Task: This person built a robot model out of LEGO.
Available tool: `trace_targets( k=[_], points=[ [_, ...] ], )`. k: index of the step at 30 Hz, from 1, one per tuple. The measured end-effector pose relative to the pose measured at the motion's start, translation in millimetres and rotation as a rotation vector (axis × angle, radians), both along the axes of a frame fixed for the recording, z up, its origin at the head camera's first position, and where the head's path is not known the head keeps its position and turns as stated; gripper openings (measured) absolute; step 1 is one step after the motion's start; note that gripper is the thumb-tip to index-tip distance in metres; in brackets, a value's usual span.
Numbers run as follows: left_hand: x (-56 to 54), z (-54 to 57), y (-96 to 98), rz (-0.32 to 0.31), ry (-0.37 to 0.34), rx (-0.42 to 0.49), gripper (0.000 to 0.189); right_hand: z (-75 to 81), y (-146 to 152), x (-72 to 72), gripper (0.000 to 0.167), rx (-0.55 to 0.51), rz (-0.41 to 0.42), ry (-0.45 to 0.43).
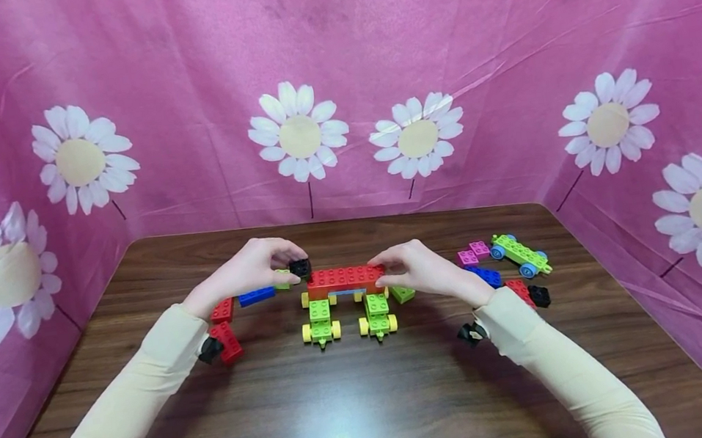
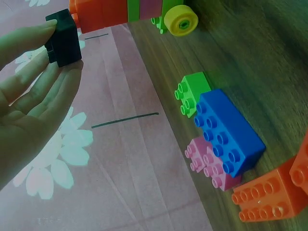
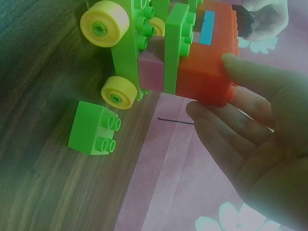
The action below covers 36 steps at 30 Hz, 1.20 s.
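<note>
A toy build of red bricks (image 1: 346,280) stands on two green wheeled bases (image 1: 319,314) with yellow wheels, in the middle of the table. My left hand (image 1: 258,262) pinches a black brick (image 2: 66,41) between thumb and fingers, close to the left end of the red bricks; whether the two touch is hard to tell. At the opposite end, my right hand (image 1: 423,269) holds the red bricks, thumb on one side and fingertips on another. Pink and green bricks sit beneath the red ones, as the right wrist view shows.
Left on the table (image 1: 343,412) lie red bricks (image 1: 227,342), a blue brick (image 1: 257,296), a green brick (image 2: 193,91) and pink bricks (image 2: 219,168). To the right are a green brick (image 3: 91,129), a blue brick (image 1: 483,275) and a green base (image 1: 518,254) with blue wheels.
</note>
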<state>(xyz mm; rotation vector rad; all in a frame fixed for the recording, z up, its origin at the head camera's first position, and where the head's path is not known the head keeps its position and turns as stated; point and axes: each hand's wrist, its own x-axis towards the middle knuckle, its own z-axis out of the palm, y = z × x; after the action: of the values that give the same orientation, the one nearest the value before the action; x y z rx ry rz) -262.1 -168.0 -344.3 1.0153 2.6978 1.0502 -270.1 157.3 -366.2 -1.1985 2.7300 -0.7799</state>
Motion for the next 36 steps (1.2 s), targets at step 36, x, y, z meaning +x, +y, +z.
trace_targets(
  k=[36],
  points=[
    [-0.8, -6.8, 3.0, -0.045, -0.041, 0.007, 0.031, -0.6, -0.9, -1.4, 0.036, 0.004, -0.011, -0.011]
  ],
)
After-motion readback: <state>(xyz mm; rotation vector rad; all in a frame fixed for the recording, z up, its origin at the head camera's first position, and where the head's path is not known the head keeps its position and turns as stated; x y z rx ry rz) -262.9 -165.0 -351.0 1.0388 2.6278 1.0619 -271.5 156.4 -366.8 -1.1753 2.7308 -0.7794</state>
